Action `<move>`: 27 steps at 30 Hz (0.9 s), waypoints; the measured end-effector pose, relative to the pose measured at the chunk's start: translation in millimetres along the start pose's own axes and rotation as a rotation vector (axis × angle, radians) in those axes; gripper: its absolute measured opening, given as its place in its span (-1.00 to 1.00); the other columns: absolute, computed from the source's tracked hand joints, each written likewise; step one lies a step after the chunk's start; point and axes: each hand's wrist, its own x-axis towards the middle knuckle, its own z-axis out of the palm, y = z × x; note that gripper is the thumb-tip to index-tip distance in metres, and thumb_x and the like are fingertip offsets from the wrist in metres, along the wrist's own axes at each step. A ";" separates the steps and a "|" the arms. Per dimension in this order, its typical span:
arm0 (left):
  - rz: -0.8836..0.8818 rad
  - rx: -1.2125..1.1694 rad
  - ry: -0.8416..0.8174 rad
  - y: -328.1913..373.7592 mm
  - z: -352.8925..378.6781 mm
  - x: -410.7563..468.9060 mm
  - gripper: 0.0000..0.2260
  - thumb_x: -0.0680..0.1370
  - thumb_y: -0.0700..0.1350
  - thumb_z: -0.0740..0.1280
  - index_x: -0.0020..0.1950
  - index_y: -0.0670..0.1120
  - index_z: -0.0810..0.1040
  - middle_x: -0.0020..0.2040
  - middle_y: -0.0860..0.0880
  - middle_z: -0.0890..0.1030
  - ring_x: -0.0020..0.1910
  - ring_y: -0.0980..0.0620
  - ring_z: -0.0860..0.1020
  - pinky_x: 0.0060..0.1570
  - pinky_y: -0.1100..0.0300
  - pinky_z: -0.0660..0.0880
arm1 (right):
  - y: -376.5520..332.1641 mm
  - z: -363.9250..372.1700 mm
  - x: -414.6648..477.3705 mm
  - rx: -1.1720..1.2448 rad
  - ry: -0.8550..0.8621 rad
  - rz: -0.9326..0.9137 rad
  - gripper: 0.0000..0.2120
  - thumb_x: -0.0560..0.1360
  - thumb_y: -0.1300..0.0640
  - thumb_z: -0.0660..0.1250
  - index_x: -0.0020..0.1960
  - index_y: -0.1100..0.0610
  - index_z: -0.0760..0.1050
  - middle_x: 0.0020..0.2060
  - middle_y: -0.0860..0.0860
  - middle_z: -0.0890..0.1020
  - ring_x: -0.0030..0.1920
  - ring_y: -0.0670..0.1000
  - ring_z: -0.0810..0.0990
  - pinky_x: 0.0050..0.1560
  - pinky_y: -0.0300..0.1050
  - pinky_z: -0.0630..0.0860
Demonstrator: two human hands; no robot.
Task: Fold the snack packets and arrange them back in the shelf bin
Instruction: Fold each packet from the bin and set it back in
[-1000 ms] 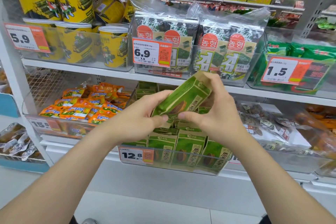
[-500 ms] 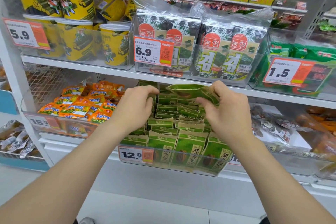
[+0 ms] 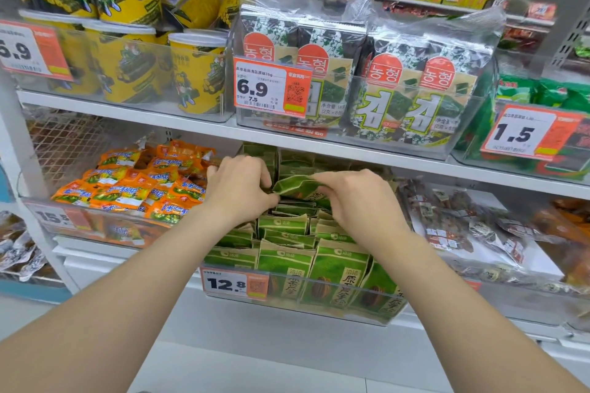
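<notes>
Shelf (image 3: 191, 124) overhangs held green packet (image 3: 295, 188), orange packets (image 3: 127, 188) beside.

Upper shelf edge (image 3: 319, 144) overhangs the clear bin (image 3: 351, 309) at 12 o'clock; headroom there appears tight. Bin packed with green packets (image 3: 281, 262). Entry open from 6 o'clock, above the front wall.

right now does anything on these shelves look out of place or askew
One green packet lies crumpled and flat across the upright rows in the shelf bin, held by the left hand and right hand. On the upper shelf, a yellow tub lies tipped over on the upright ones.
</notes>
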 end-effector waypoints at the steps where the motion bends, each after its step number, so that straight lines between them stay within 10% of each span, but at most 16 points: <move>1: -0.008 -0.012 -0.010 -1.2 0.9 1.1 -0.74 0.46 0.18 0.58 0.02 0.14 0.60 0.14 0.06 0.61 0.25 -0.10 0.52 0.21 -0.14 0.37 | -2.3 3.7 4.1 -0.019 -0.034 -0.019 -0.72 0.61 0.19 0.42 0.23 -0.11 0.67 -0.12 -0.07 0.74 -0.11 0.09 0.70 -0.16 0.02 0.67; 13: -0.059 0.021 0.034 2.6 2.8 -3.6 -0.71 0.44 0.17 0.60 -0.22 0.04 0.60 -0.18 0.06 0.62 -0.02 -0.08 0.56 0.14 -0.09 0.44 | -29.5 24.4 49.7 -0.133 -0.462 -0.101 -0.55 0.61 0.35 0.29 0.47 0.11 0.48 0.09 0.15 0.64 0.07 0.18 0.65 0.08 0.05 0.65; 19: 0.050 0.039 0.049 6.2 6.6 -4.7 -0.84 0.47 0.10 0.60 -0.21 0.12 0.67 -0.22 0.16 0.64 -0.02 0.01 0.60 0.20 -0.08 0.48 | -10.2 40.4 58.1 -0.242 -0.613 0.040 -0.64 0.61 0.31 0.23 0.35 0.07 0.54 0.29 0.24 0.54 0.46 0.27 0.31 0.50 0.22 0.21; 27: 0.226 0.313 -0.199 9.1 -1.1 8.5 -0.56 0.53 0.45 0.34 0.05 0.12 0.74 -0.03 0.04 0.66 0.04 -0.09 0.64 -0.05 0.01 0.49 | 10.0 24.4 19.4 0.323 -0.341 0.133 -0.43 0.53 -0.02 0.53 0.45 -0.04 0.36 0.32 0.02 0.62 0.34 0.06 0.59 0.34 0.10 0.56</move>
